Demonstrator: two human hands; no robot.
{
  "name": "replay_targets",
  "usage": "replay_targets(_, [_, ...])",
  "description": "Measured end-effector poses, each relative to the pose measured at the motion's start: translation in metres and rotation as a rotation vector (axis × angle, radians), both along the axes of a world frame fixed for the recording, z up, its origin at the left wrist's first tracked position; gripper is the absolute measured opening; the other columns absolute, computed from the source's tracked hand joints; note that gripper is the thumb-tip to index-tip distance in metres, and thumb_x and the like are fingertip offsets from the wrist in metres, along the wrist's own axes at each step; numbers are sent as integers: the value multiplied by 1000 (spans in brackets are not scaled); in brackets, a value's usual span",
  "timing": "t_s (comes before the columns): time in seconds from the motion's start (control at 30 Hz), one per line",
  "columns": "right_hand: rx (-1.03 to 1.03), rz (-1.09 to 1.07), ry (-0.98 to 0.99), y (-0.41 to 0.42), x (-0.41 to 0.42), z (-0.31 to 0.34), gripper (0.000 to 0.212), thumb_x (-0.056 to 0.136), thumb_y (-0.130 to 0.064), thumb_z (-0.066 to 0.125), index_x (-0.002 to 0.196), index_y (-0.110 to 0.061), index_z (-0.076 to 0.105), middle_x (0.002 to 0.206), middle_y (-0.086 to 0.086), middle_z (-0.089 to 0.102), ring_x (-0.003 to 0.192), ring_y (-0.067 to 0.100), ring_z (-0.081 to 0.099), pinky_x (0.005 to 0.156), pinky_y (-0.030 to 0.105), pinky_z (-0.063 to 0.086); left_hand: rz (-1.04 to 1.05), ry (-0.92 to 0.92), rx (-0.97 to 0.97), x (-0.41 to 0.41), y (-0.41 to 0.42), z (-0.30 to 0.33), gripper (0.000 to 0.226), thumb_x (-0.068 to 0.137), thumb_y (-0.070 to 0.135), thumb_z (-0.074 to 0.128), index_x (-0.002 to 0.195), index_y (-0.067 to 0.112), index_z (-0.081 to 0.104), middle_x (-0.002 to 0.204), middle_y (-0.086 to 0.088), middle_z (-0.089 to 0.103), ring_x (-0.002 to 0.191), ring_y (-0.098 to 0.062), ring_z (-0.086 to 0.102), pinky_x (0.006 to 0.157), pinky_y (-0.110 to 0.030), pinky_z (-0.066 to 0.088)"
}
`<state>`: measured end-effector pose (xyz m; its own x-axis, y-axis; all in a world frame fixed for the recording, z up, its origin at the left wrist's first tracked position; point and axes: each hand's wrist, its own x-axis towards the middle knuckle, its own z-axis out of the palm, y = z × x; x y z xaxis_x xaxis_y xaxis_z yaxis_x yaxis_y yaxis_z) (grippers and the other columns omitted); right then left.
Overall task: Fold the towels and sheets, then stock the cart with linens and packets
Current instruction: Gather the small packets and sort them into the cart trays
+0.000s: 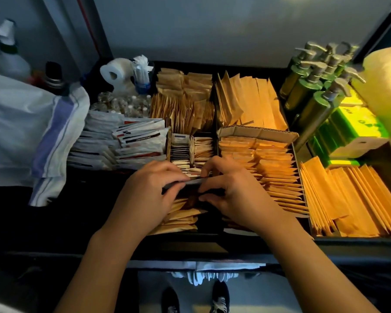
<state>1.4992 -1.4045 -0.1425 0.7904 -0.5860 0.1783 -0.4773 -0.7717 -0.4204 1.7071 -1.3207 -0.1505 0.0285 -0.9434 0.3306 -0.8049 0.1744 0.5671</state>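
The black compartmented cart top holds rows of upright brown paper packets, with a white towel with a blue stripe draped at its left. Over the near middle compartment, the left hand and right hand pinch a thin dark packet between curled fingers.

We see the cart top, a dark divided tray. Its compartments hold upright brown packets, white sachets, green pump bottles, a toilet roll and, at left, a folded white towel.
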Motion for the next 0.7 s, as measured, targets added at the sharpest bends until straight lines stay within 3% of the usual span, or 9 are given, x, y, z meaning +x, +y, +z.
replay_targets(0.3, [107,52,-240,-5,16,46,9,88,-24,81,97,-22,80,102,-14,68,98,6,66,79,27,56,-2,170,-117,19,20,24,20,90,32,78,109,24,79,106,17,71,105,-6,68,93,-23,52])
replay_targets(0.53, [190,120,-329,3,77,55,10,88,-16,82,97,-14,81,92,-5,73,83,10,67,73,23,54,200,156,-198,59,42,35,16,85,17,82,101,19,79,99,16,72,95,2,68,87,-13,50])
replay_targets(0.6, [190,133,-326,7,94,53,10,87,-14,83,96,-15,81,90,-7,73,80,9,67,69,22,53,232,146,-222,72,49,37,12,86,15,81,97,17,79,96,13,73,94,-1,68,85,-14,51])
replay_targets(0.7, [179,145,-301,10,119,46,10,85,-11,82,94,-14,79,85,-5,73,76,10,68,67,31,56,275,134,-231,92,58,37,13,87,14,80,101,13,80,98,6,74,97,-7,69,89,-21,53])
